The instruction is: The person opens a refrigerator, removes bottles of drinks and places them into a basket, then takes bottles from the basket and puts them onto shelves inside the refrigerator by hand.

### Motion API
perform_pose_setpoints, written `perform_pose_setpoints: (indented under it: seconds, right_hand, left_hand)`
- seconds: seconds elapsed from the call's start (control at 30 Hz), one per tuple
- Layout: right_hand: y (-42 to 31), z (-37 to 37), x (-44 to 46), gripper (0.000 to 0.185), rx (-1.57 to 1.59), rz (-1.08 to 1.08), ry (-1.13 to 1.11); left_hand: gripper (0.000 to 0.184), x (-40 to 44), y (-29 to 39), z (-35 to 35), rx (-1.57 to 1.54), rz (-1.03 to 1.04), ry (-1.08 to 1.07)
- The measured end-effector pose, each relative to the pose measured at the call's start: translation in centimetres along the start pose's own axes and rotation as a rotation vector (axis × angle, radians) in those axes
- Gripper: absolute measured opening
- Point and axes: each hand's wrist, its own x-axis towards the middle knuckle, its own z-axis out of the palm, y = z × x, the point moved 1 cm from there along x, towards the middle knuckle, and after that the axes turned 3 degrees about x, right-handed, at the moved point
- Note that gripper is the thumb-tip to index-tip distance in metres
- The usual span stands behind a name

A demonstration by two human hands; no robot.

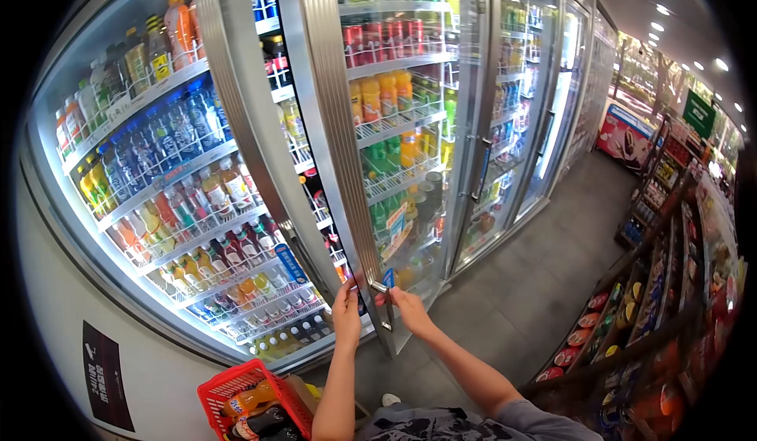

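Note:
A glass cooler door (347, 165) with a silver frame stands partly open in front of me. My right hand (406, 307) is at the door's metal handle (381, 287), its fingers bent around the upper part. My left hand (345, 311) is raised beside the door's edge, fingers close together near the frame; whether it holds anything is too small to tell. Shelves of drinks show through the gap and through the glass. Below my left arm, a red basket (211, 398) holds an orange bottle (251, 398) and dark bottles (268, 425).
On the left is a closed cooler (272, 157) full of bottles. More cooler doors (524, 102) run along the wall to the right. Shelves of packaged goods (631, 323) line the right side of the grey tiled floor (512, 283). A red freezer (627, 135) stands farther off.

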Motion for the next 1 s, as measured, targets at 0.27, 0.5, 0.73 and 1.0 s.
perform_pose_setpoints:
  seconds: [0.27, 0.5, 0.73, 1.0]
  right_hand:
    - [-4.2, -4.6, -10.9, 0.028, -0.229, -0.324, 0.509]
    - [-9.1, -3.7, -16.3, 0.025, -0.120, -0.568, 0.326]
    - [-10.7, -6.5, -13.9, 0.033, 0.026, -0.555, 0.355]
    - [-7.2, -10.8, -4.2, 0.035, 0.162, -0.453, 0.377]
  left_hand:
    - [0.025, -6.2, 1.2, 5.0, -0.089, -0.069, -0.144]
    - [0.033, -13.1, 3.2, 10.4, -0.055, -0.143, -0.408]
    - [0.033, -15.9, 3.6, 15.7, -0.042, -0.223, -0.826]
    - [0.046, -4.7, 1.8, 13.7, -0.130, -0.096, -0.518]
